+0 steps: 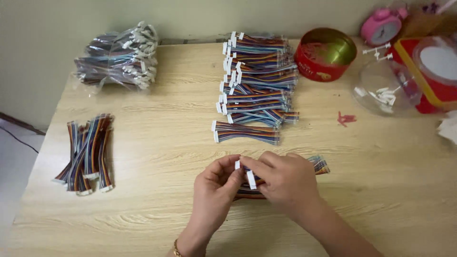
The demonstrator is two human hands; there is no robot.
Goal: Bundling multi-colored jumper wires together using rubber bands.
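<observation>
Both hands meet over the near middle of the wooden table [157,157]. My left hand [215,188] pinches the white connector end of a short multicoloured ribbon cable bundle [320,164]. My right hand [284,180] lies over the bundle and grips it, fingertips on a white connector; the far end of the wires sticks out to the right past the hand. A stack of the same cables [254,81] sits just beyond the hands, connectors facing left.
A loose pile of cables [86,152] lies at the left. A clear bag of cables [119,57] sits at the back left. A red round tin [325,54], a pink alarm clock [381,24], a clear plastic lid with white parts [385,90] and a red box [431,71] stand at the back right.
</observation>
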